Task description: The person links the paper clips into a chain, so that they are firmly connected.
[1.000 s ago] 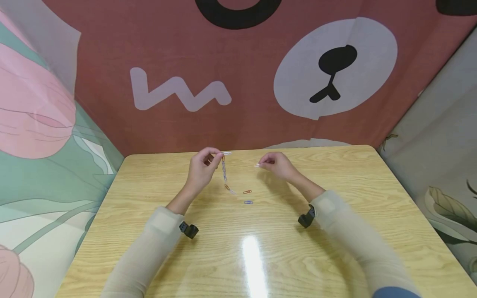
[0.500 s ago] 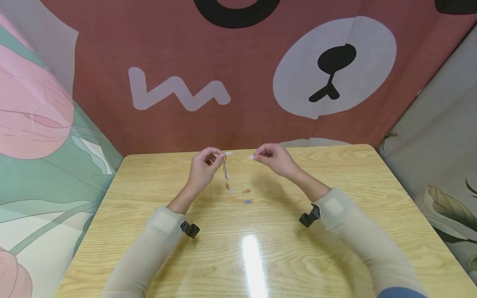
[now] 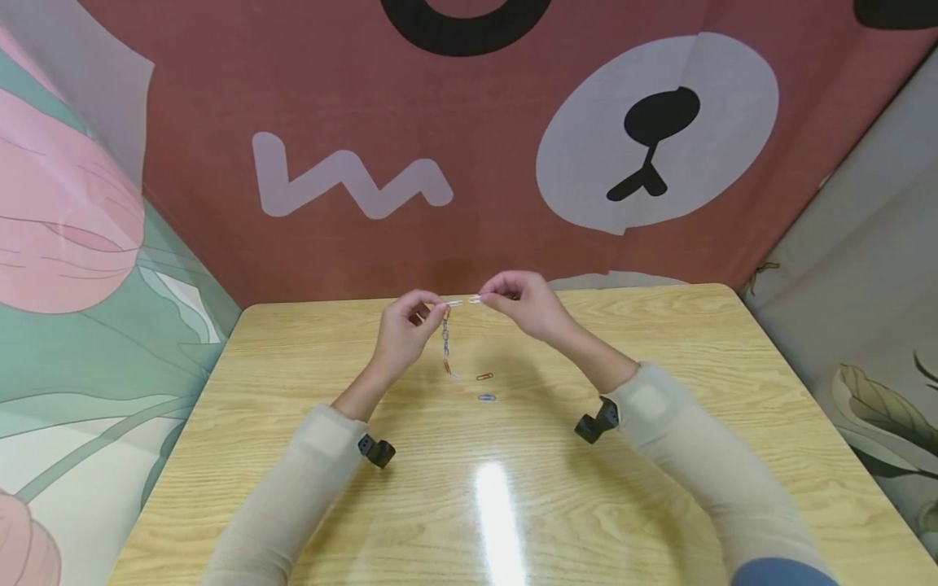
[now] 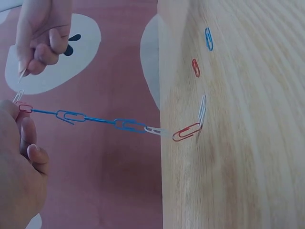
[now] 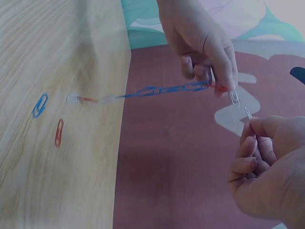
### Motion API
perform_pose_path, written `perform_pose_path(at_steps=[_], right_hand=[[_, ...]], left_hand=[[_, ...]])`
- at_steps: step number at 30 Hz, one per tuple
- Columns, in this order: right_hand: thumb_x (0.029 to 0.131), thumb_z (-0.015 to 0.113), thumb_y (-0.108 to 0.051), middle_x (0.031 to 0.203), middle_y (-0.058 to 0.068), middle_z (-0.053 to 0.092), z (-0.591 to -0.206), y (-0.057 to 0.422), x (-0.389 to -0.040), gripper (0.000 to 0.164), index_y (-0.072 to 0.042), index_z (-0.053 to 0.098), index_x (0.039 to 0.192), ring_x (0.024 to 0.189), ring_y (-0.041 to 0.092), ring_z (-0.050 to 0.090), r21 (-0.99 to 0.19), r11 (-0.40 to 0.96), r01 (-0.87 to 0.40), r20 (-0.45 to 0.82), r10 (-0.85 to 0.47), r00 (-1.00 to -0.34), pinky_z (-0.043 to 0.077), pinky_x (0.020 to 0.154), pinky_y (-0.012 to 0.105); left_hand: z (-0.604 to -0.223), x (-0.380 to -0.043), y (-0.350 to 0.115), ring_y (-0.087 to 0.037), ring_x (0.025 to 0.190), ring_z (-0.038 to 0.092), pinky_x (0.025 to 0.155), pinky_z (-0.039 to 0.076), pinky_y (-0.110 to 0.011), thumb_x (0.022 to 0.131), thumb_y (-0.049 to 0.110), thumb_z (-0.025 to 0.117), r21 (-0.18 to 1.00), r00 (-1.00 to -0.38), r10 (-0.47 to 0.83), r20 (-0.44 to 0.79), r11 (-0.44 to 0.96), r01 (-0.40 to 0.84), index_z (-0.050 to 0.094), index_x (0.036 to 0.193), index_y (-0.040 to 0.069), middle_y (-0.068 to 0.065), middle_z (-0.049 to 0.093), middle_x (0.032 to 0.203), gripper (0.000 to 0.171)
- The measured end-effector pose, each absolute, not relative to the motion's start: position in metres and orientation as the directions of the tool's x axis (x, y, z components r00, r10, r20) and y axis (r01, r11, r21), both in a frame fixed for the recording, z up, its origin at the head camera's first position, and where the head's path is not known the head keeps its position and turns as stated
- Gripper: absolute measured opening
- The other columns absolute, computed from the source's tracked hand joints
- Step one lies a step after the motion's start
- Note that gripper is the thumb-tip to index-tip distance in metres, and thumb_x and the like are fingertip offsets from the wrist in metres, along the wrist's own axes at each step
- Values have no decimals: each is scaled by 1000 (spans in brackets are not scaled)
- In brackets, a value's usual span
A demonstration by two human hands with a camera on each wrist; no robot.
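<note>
My left hand [image 3: 401, 332] pinches the top of a paper clip chain [image 4: 125, 124] between thumb and forefinger. A white paper clip [image 5: 235, 98] sticks out past those fingertips, linked to a red one. Below them the chain hangs through several blue clips, then white, red and white; its lowest white clip [image 4: 202, 109] is down at the tabletop. My right hand [image 3: 529, 309] pinches a separate white paper clip [image 5: 248, 113] whose end points at the left hand's white clip. A small gap shows between the two white clips.
On the wooden table [image 3: 586, 505] lie a loose red paper clip [image 3: 484, 377] and a loose blue paper clip [image 3: 487, 397], below and between the hands. Behind the table's far edge hangs a printed red cloth [image 3: 484, 228]. Patterned cloths stand at both sides.
My right hand has moved left and slightly up with its white paper clip, closing most of the distance to the left hand. The left hand has shifted a little to the right with the chain.
</note>
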State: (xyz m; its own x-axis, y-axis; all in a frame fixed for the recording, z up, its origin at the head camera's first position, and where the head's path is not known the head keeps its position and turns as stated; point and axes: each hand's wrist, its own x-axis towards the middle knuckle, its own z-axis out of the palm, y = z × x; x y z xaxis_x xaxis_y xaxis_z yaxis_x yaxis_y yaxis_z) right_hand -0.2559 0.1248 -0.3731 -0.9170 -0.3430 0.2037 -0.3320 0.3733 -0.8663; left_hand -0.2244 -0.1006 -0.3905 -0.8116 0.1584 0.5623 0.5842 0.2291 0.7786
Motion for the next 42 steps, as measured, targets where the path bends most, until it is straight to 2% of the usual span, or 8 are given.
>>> perform_pose_path(at_steps=[7, 9, 12, 15, 19, 25, 35, 42], right_hand=[[98, 71, -17, 85, 5, 67, -371, 112, -256, 8, -9, 74, 97, 71, 22, 54, -858, 370, -355, 222, -356, -908, 45, 63, 31], [98, 70, -16, 86, 5, 68, -371, 109, -256, 8, -9, 74, 97, 74, 29, 57, -859, 367, -357, 222, -361, -906, 46, 64, 33], [98, 71, -16, 87, 4, 69, -371, 106, -256, 8, -9, 74, 96, 76, 31, 59, -858, 369, -357, 222, -361, -906, 47, 66, 34], [98, 71, -14, 88, 4, 70, -371, 104, -254, 7, -8, 74, 96, 76, 26, 59, -858, 374, -353, 219, -354, -909, 48, 66, 32], [97, 72, -12, 89, 7, 71, -370, 101, -253, 6, -7, 74, 95, 73, 20, 57, -858, 378, -348, 221, -339, -915, 47, 65, 29], [96, 73, -11, 87, 9, 71, -371, 99, -252, 6, -5, 74, 93, 71, 20, 56, -853, 385, -353, 240, -313, -919, 46, 61, 28], [95, 71, -9, 75, 3, 64, -376, 94, -250, 5, -8, 73, 90, 63, 17, 49, -828, 403, -390, 293, -282, -914, 39, 53, 26], [95, 71, -9, 75, 3, 63, -377, 92, -247, 5, -8, 73, 90, 63, 16, 49, -792, 432, -431, 329, -293, -898, 39, 54, 26]], left_hand=[[-402, -234, -99, -23, 65, 55, 58, 43, -20, 93, -5, 70, 786, -815, 148, 560, 215, 579, 68, 93, -11, -22, 69, 81, 6], [-402, -234, -99, -21, 65, 55, 57, 42, -21, 93, -6, 70, 781, -809, 153, 568, 211, 588, 68, 92, -11, -23, 69, 80, 6], [-391, -226, -97, -20, 65, 54, 57, 43, -21, 93, -8, 69, 782, -811, 162, 562, 215, 585, 67, 91, -13, -26, 67, 81, 6], [-390, -225, -96, -14, 66, 53, 57, 42, -19, 93, -7, 69, 776, -806, 166, 569, 217, 592, 67, 91, -13, -26, 67, 81, 6], [-390, -225, -96, -14, 66, 53, 57, 42, -20, 93, -8, 68, 769, -800, 170, 575, 221, 599, 66, 91, -14, -27, 67, 82, 6], [-391, -225, -95, -15, 64, 54, 56, 43, -21, 92, -8, 69, 761, -793, 175, 584, 222, 610, 66, 90, -13, -25, 67, 80, 6], [-395, -225, -95, -12, 66, 51, 58, 40, -18, 93, -7, 69, 761, -799, 173, 576, 245, 601, 66, 90, -11, -24, 66, 80, 6], [-396, -225, -94, -14, 62, 50, 57, 39, -18, 92, -9, 68, 749, -786, 172, 593, 240, 618, 66, 89, -13, -25, 65, 79, 5]])
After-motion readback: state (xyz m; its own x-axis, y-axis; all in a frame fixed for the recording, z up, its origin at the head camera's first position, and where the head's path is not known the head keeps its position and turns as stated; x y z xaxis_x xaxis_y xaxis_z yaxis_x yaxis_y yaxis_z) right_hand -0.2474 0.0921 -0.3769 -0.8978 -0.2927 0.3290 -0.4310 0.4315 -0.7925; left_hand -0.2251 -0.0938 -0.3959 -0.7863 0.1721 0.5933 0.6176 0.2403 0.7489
